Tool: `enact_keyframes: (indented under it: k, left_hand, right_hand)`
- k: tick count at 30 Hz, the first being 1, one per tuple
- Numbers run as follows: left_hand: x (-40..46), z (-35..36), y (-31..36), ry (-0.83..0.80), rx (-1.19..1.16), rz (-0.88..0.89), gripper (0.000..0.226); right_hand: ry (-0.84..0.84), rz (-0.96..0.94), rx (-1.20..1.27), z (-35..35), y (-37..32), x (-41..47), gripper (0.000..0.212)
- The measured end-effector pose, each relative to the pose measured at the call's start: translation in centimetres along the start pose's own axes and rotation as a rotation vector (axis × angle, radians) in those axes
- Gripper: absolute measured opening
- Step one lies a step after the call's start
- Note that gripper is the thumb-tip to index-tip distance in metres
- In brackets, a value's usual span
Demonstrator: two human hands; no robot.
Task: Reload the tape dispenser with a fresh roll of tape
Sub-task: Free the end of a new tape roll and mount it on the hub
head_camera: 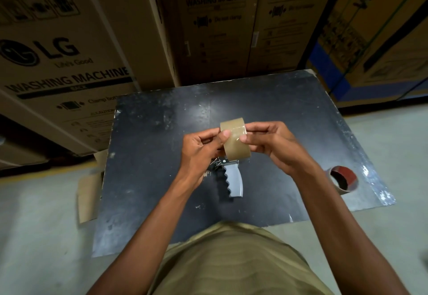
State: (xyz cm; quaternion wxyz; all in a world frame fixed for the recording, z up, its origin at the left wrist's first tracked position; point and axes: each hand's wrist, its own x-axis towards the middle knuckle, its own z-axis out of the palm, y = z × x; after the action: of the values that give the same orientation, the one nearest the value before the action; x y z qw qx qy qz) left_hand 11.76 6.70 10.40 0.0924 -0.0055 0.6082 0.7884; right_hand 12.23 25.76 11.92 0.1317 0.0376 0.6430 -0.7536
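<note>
A fresh roll of brown tape (235,144) is held up on edge above the black table (148,167). My left hand (201,153) grips its left side, thumb pressed on the outer face. My right hand (269,142) pinches the right side, fingertips on the tape's surface. Below the roll lies the tape dispenser (232,180) on the table, its grey ribbed handle pointing toward me; its front metal part is mostly hidden behind my left hand.
An empty cardboard tape core (343,180) with a red inside lies near the table's right edge. Tall washing machine cartons (58,58) stand close behind and to both sides. A cardboard flap (89,198) sticks out at the table's left.
</note>
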Motion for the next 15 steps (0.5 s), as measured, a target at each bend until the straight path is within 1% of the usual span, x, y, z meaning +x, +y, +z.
enact_keyframes:
  k: [2, 4, 5, 7, 9, 10, 11, 13, 15]
  left_hand:
    - [-0.2, -0.4, 0.0, 0.001, 0.015, 0.026, 0.029]
    - [-0.4, -0.7, 0.0, -0.014, 0.044, 0.052, 0.038]
    - [-0.5, -0.8, 0.1, -0.024, 0.054, 0.064, 0.039]
    - [-0.7, -1.1, 0.3, -0.051, 0.059, 0.079, 0.039]
    - [-0.8, -1.3, 0.4, -0.083, 0.062, 0.081, 0.041]
    - [-0.9, -1.4, 0.4, -0.1, 0.067, 0.08, 0.043]
    - [-1.0, -1.4, 0.5, -0.114, 0.07, 0.08, 0.044]
    - [-1.2, -1.4, 0.7, -0.113, 0.06, 0.081, 0.044]
    - [-1.3, -1.2, 1.1, -0.098, 0.037, 0.081, 0.044]
  right_hand:
    - [0.045, -0.042, 0.005, 0.7, 0.1, -0.2, 0.034]
    - [0.078, -0.08, -0.001, 1.4, 0.0, -0.5, 0.018]
    - [0.093, -0.096, 0.0, 1.6, 0.0, -0.6, 0.014]
    - [0.138, -0.1, 0.008, 2.0, 0.1, -0.8, 0.025]
    - [0.193, -0.1, 0.017, 2.2, 0.3, -0.8, 0.046]
    - [0.199, -0.089, 0.024, 2.3, 0.3, -0.8, 0.052]
    - [0.198, -0.081, 0.031, 2.3, 0.2, -0.8, 0.051]
    - [0.16, -0.069, 0.068, 2.1, -0.1, -0.8, 0.036]
    - [0.069, -0.077, 0.108, 1.8, -0.3, -1.0, 0.021]
